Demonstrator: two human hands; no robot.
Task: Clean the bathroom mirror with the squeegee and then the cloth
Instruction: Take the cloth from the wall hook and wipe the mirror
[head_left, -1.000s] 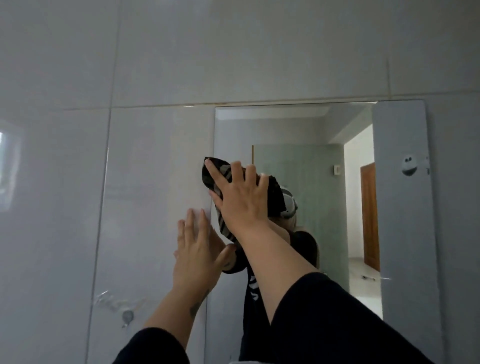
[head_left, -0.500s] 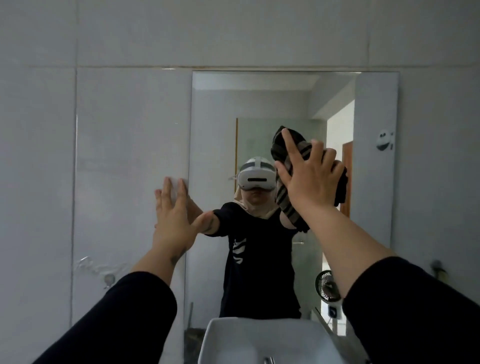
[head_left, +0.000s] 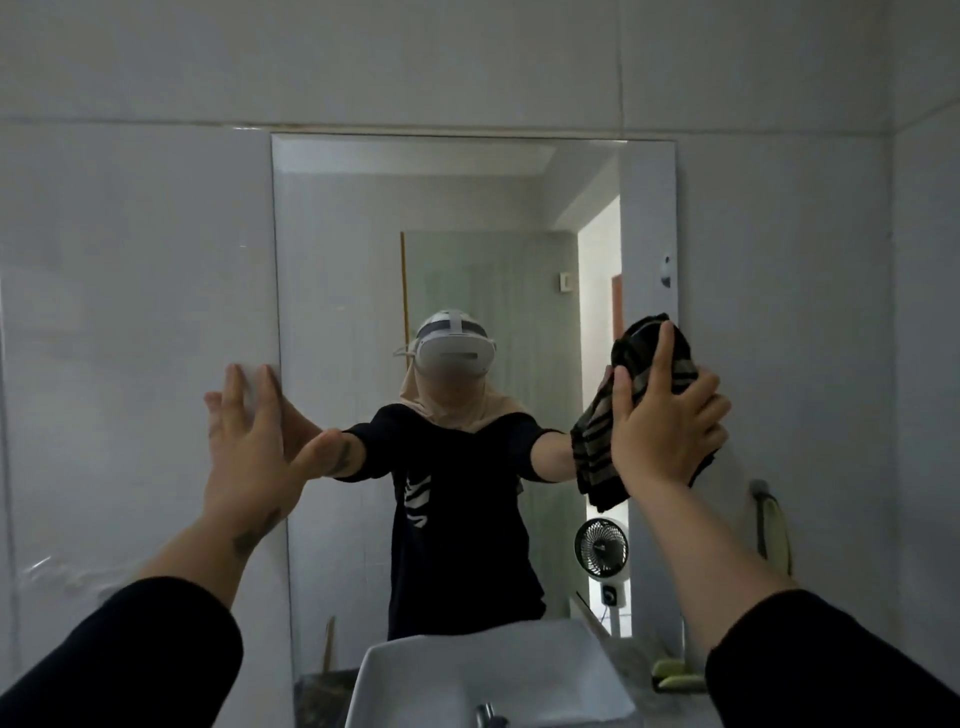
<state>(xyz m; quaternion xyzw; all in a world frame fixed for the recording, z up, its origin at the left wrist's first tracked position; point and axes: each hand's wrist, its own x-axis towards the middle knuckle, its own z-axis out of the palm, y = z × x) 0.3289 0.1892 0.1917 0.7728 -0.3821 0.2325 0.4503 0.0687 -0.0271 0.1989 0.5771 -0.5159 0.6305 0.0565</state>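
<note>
From the head camera, the mirror hangs on a pale tiled wall above a white basin. The right hand presses a dark striped cloth flat against the glass near the mirror's right edge, fingers spread over the bunched fabric, part of which hangs below the palm. The left hand lies open at the mirror's left edge, fingers apart and pointing up, the thumb crossing onto the glass while the fingers rest on the tile beside it. Both forearms reach out of black sleeves. A small yellow-green object, perhaps soap though the dim light makes it hard to tell, sits on the counter right of the basin.
</note>
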